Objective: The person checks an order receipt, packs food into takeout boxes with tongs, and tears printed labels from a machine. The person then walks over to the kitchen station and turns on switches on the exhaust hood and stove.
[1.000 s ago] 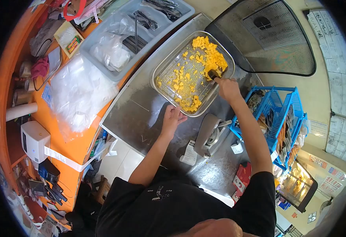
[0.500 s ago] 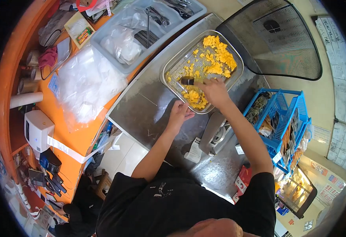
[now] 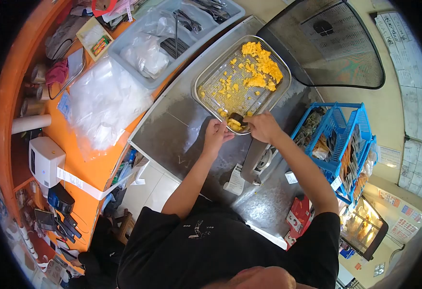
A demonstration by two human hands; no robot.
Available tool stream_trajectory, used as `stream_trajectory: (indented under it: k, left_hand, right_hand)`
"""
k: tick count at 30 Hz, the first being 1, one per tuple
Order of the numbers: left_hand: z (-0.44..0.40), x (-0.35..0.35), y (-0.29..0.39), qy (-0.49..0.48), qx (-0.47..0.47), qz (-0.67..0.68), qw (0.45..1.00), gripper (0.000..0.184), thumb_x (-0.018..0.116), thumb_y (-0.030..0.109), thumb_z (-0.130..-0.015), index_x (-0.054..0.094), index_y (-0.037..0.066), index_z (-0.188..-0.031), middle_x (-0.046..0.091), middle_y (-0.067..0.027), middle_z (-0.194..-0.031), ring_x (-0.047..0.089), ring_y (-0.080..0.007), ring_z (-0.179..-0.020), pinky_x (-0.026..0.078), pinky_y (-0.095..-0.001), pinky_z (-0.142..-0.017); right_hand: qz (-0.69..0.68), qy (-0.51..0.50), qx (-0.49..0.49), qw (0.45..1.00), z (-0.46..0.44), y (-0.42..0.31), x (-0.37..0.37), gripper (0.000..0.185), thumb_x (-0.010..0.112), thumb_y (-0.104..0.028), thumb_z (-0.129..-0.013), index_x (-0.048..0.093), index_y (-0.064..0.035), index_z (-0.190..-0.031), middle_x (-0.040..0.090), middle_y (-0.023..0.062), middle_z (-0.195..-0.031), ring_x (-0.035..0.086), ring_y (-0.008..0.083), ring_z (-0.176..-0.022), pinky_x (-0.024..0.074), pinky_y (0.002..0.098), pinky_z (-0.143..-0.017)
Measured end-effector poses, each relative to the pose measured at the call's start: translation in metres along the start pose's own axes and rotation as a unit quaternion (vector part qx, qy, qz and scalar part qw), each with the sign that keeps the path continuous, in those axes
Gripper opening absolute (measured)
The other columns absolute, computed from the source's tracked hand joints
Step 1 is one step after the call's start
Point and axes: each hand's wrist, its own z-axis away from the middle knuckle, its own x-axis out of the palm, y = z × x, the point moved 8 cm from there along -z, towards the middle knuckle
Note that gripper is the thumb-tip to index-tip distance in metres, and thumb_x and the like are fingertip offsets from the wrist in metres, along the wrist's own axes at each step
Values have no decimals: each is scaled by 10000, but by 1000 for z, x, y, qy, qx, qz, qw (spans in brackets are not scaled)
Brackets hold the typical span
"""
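Observation:
A rectangular metal tray with a mesh-like bottom lies on the steel counter. Soft yellow food pieces, perhaps scrambled egg, are heaped at its far right, with crumbs scattered across the middle. My left hand grips the tray's near rim, its fingers curled at the edge. My right hand is closed around the handle of a dark-headed scoop. The scoop's head is down in the tray's near corner, with yellow food at it. Most of the handle is hidden by my fingers.
A grey tape dispenser and a paper slip lie near the tray. Blue baskets stand to the right, and a black mesh cover leans behind. Plastic bags and a divided bin are at left.
My right hand has drawn the scoop from the tray's middle down to its near corner. Yellow food there now lies bunched at the scoop. My left hand stays at the rim.

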Motion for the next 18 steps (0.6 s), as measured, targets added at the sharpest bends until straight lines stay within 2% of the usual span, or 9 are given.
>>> stream_trajectory:
  k: [5, 8, 11, 14, 17, 18]
  left_hand:
    - [2, 4, 16, 10, -11, -44, 999, 217, 604, 229, -983, 497, 46, -1028, 591, -79, -874, 699, -224, -775, 612, -360, -693]
    - [6, 11, 27, 18, -23, -67, 997, 200, 627, 240, -966, 526, 70, -997, 593, -58, -853, 707, -213, -772, 602, -339, -673]
    - [-1, 5, 20, 11, -28, -67, 997, 207, 644, 257, -959, 548, 79, -1004, 597, -42, -841, 713, -206, -759, 594, -316, -656]
    - [-6, -3, 14, 2, -31, -85, 996, 347, 606, 397, -972, 552, 61, -1040, 600, -51, -863, 710, -232, -794, 590, -345, -698]
    - [0, -5, 18, -15, -62, -61, 996, 534, 481, 584, -982, 551, 57, -1026, 604, -81, -917, 681, -247, -881, 575, -394, -796]
    - [2, -5, 21, -19, -62, -56, 996, 568, 445, 605, -983, 545, 50, -1049, 606, -94, -938, 677, -258, -901, 570, -403, -810]
  right_hand:
    - [-175, 21, 96, 980, -12, 13, 10, 324, 532, -111, -829, 711, -117, -1098, 710, 197, -926, 674, 376, -921, 489, 465, -889]
    - [-260, 36, 93, 961, -23, 38, 35, 290, 527, -141, -879, 673, -36, -1107, 689, 218, -1033, 654, 360, -986, 484, 417, -905]
    - [-282, 8, 94, 955, -33, 46, 46, 323, 526, -96, -837, 687, -78, -1117, 678, 218, -1095, 646, 381, -1016, 499, 413, -895]
    - [-321, -34, 114, 940, -37, 46, 44, 312, 524, -87, -842, 686, -43, -1105, 700, 194, -1055, 663, 322, -1004, 504, 382, -872]
    - [-443, 0, 121, 888, -37, 48, 48, 293, 515, -77, -850, 672, 14, -1080, 704, 147, -995, 664, 243, -967, 500, 332, -855]
    - [-463, -9, 115, 879, -38, 49, 48, 276, 509, -81, -862, 665, 14, -1069, 672, 100, -941, 617, 200, -899, 473, 310, -799]
